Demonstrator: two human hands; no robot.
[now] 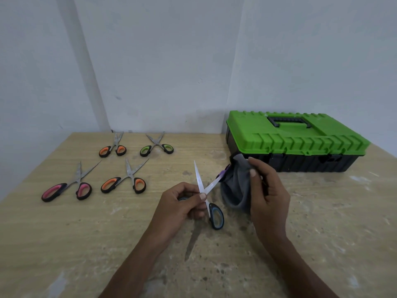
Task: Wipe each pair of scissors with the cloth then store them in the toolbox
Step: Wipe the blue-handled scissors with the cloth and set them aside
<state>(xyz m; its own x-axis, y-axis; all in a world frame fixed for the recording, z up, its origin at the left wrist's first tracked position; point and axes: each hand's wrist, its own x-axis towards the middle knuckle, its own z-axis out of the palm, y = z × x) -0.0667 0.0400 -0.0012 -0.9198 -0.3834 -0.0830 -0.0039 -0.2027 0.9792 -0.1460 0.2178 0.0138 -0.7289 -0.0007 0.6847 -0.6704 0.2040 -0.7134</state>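
My left hand grips a pair of blue-handled scissors at the pivot, blades spread open above the table. One blade tip runs into the grey cloth, which my right hand pinches around it. Several other scissors lie on the left of the table: a pink pair, an orange pair, another orange pair and a green pair. The toolbox, green lid over a black body, sits shut at the back right.
The wooden table is worn and spotted. A white wall stands right behind the table's far edge. A purple edge shows at the cloth's left side.
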